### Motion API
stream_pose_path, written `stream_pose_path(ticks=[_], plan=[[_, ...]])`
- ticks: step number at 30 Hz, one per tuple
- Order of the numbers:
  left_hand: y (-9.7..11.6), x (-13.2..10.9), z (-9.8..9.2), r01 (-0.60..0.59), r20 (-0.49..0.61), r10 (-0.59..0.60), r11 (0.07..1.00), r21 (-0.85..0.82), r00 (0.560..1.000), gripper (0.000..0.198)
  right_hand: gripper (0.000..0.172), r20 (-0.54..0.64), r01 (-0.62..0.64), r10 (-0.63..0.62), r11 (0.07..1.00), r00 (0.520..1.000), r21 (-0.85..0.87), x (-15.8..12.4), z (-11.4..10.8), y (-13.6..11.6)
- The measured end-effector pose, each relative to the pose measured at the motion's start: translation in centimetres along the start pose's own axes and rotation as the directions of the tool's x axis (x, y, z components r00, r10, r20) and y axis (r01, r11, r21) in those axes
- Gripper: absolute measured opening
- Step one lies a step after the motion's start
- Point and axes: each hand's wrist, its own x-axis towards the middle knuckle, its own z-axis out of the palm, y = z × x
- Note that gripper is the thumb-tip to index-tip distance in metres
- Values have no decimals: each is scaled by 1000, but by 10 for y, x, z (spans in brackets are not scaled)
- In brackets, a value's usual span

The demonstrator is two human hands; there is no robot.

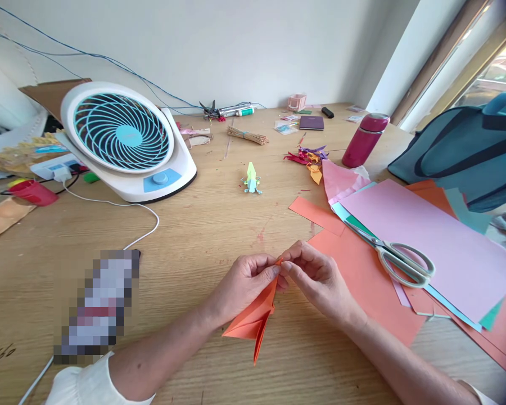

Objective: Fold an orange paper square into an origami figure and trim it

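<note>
An orange folded paper [253, 320] hangs between my two hands above the wooden table, its wider flaps spreading toward me. My left hand [251, 281] grips its upper part, thumb on top and fingers behind. At the narrow tip, my right hand [314, 275] pinches the paper between thumb and forefinger. The fingertips of both hands nearly meet there. A small green and light-blue paper figure [251, 180] stands on the table beyond my hands. Right of my right hand lie an orange sheet [375, 298] and scissors [398, 259] with pale handles.
A white fan [129, 140] stands at left, near a charging cable [149, 211] and a blurred-out device [99, 306]. Coloured paper sheets [438, 236], a magenta bottle [365, 140] and a teal bag [455, 152] occupy the right. A bundle of sticks [248, 135] lies farther back.
</note>
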Motion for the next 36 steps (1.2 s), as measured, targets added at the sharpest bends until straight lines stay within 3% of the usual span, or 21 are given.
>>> stream_pose_path(ticks=[8, 23, 29, 36], plan=[[-5, -1, 4, -70, -77, 80, 990, 125, 994, 30, 14, -50, 61, -69, 988, 996, -140, 0, 4, -3], [-7, -2, 7, -106, -71, 117, 985, 139, 991, 24, 16, -46, 89, -93, 992, 995, -87, 0, 4, -3], [4, -3, -2, -4, 117, 14, 996, -84, 993, 29, 19, -96, 112, -116, 992, 989, -49, -1, 2, -4], [-4, 1, -17, 89, 371, -19, 981, -173, 928, 35, 16, -148, 271, -301, 943, 942, -191, 2, -8, -12]])
